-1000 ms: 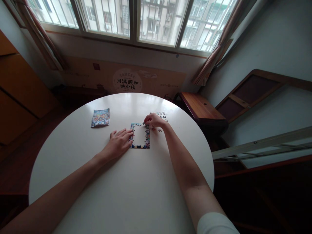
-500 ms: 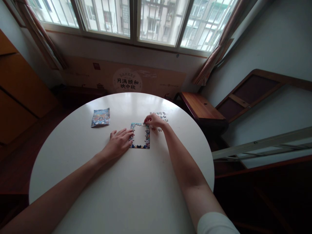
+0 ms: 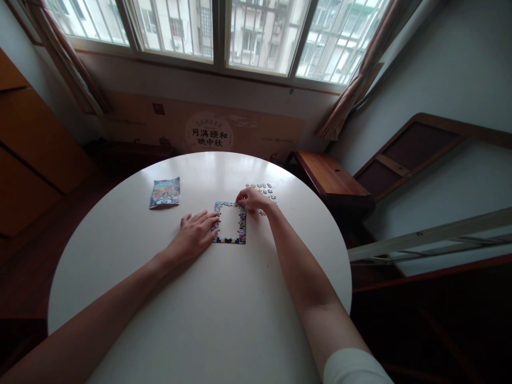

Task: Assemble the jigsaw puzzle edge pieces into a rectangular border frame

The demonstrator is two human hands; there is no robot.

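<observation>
A small jigsaw puzzle frame [image 3: 230, 240], only its border assembled, lies on the round white table [image 3: 208, 309]. My left hand [image 3: 194, 233] rests flat beside the frame's left edge, fingers stretched out and touching it. My right hand [image 3: 252, 198] is at the frame's upper right corner, fingers pinched together on the border there; whether a piece is in them is too small to see. Several loose puzzle pieces [image 3: 264, 188] lie just beyond my right hand.
A colourful printed packet [image 3: 165, 192] lies on the table to the far left of the frame. A wooden bench [image 3: 328, 181] stands past the table's right edge. A window with bars and curtains runs along the far wall.
</observation>
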